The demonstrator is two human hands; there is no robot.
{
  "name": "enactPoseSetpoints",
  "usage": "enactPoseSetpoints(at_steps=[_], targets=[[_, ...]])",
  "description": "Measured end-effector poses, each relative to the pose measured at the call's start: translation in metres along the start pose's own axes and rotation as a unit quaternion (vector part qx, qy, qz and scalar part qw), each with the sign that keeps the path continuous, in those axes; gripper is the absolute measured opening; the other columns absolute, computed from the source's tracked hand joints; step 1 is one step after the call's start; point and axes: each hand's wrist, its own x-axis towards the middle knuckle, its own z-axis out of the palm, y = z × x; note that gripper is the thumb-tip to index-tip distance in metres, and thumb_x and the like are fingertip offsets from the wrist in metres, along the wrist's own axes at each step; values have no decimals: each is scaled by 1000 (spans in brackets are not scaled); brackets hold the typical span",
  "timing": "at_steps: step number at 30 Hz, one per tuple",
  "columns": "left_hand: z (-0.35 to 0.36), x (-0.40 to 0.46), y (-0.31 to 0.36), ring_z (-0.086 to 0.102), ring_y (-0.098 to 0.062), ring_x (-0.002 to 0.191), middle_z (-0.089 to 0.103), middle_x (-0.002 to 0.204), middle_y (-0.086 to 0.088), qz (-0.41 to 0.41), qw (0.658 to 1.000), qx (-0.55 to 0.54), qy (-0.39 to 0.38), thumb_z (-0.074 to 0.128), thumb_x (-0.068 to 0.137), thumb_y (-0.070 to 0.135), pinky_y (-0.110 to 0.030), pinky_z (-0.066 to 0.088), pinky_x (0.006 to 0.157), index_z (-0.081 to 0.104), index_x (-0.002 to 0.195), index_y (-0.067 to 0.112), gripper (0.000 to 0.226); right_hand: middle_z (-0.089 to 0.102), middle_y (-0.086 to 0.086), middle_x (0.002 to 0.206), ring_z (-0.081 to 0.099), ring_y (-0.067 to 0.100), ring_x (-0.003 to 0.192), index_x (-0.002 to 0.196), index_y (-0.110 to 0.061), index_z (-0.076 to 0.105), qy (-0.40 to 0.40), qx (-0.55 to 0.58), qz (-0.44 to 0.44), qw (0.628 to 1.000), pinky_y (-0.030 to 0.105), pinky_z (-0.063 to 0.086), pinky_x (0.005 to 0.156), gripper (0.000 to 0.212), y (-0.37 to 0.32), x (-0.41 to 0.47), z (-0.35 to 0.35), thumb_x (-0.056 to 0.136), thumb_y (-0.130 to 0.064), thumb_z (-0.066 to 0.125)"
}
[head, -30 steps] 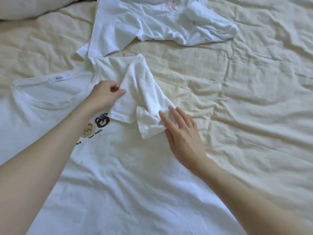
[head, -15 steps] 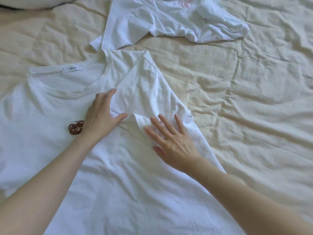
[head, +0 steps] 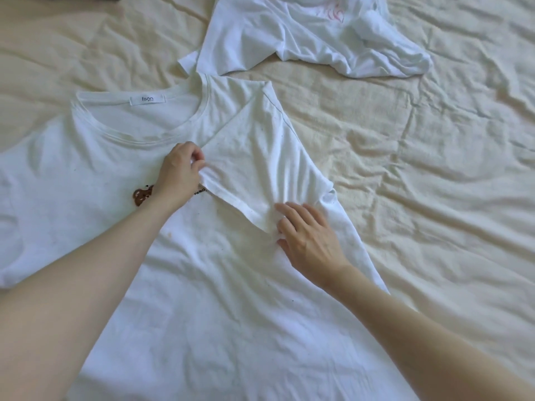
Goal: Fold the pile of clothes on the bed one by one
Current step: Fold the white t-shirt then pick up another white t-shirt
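Note:
A white T-shirt (head: 220,299) with a small bear print and a neck label lies face up across the bed. Its right sleeve (head: 260,169) is folded inward over the chest. My left hand (head: 181,176) pinches the upper corner of the sleeve's hem near the bear print. My right hand (head: 307,238) lies on the sleeve's lower corner, fingers spread and straight, pressing the cloth flat. A second white garment (head: 304,39) with a pink print lies crumpled at the top.
The cream, wrinkled bedsheet (head: 434,183) stretches to the right of the T-shirt and to the upper left. The crumpled garment's edge touches the T-shirt's shoulder near the collar.
The sleeve has been spread flatter over the chest. My left hand went from lying flat to pinching the hem corner. My right hand slid to the sleeve's lower corner.

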Motion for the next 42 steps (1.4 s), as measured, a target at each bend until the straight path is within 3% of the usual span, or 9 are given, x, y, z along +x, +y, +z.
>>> enactPoseSetpoints(at_steps=[3, 6, 10, 16, 22, 25, 30, 36, 42], targets=[[-8, 1, 0, 56, -30, 97, 59, 100, -15, -22, 998, -41, 47, 52, 90, -3, -18, 34, 76, 57, 109, 0, 21, 51, 14, 138, 47, 30, 130, 102, 0, 63, -122, -22, 4, 992, 46, 34, 108, 33, 2, -4, 0, 78, -19, 74], [-13, -11, 1, 52, -32, 112, 53, 124, -19, -22, 999, -15, 23, 49, 91, -2, -29, 37, 93, 50, 130, 3, 39, 18, 6, 158, 12, 22, 146, 141, -7, 36, -168, -14, 14, 986, 40, 2, 117, 51, 0, -6, -1, 97, -32, 46], [-10, -75, -6, 26, -36, 139, 26, 152, -19, 52, 991, 122, -24, 49, 95, 12, -44, 21, 112, 34, 145, 8, 52, 3, 0, 160, -1, 18, 147, 152, -19, 1, -183, -29, 51, 981, 45, -11, 115, 62, -18, -18, -5, 101, -44, 25], [-9, -221, -34, 10, -33, 145, 14, 157, -11, 34, 977, 187, -95, 48, 96, 25, -54, 11, 113, 30, 147, 19, 54, -8, 0, 160, -8, 21, 147, 151, -27, -4, -232, -40, 40, 971, 48, -10, 115, 61, -66, -59, -5, 99, -52, 15], [-29, -311, -61, 2, -30, 146, 9, 158, -7, -34, 970, 196, -138, 42, 99, 30, -46, 3, 116, 27, 148, 22, 52, -11, -1, 160, -10, 21, 146, 150, -29, -9, -251, -33, -12, 967, 46, -13, 114, 62, -124, -79, 1, 99, -53, 17], [-58, -321, -86, -6, -22, 147, -2, 159, -3, -86, 977, 168, -96, 32, 101, 31, -39, -1, 117, 17, 150, 27, 52, -7, -1, 160, -8, 20, 147, 150, -30, -8, -239, -27, -39, 970, 45, -12, 115, 62, -154, -67, 3, 99, -52, 18], [-124, -314, -133, 9, -21, 146, 13, 158, -8, -189, 981, 38, -11, 37, 101, 26, -36, 16, 116, 26, 148, 16, 50, -7, -2, 160, -9, 19, 147, 151, -30, -6, -233, -1, -55, 971, 42, -14, 114, 60, -212, -27, 7, 100, -49, 20], [-183, -249, -211, 29, -30, 137, 32, 146, -21, -345, 919, -123, 142, 46, 98, 15, -31, 22, 109, 29, 143, 0, 51, -9, -1, 160, -10, 20, 146, 151, -27, -3, -243, -8, -63, 968, 44, -10, 115, 59, -274, 49, 40, 100, -48, 20], [-238, -153, -283, 31, -27, 137, 30, 150, -16, -294, 933, -106, 177, 46, 98, 19, -32, 26, 111, 22, 147, 3, 57, -4, 3, 160, -7, 22, 147, 152, -22, 2, -169, -14, -101, 980, 48, -12, 114, 66, -332, 134, 68, 99, -48, 32]])
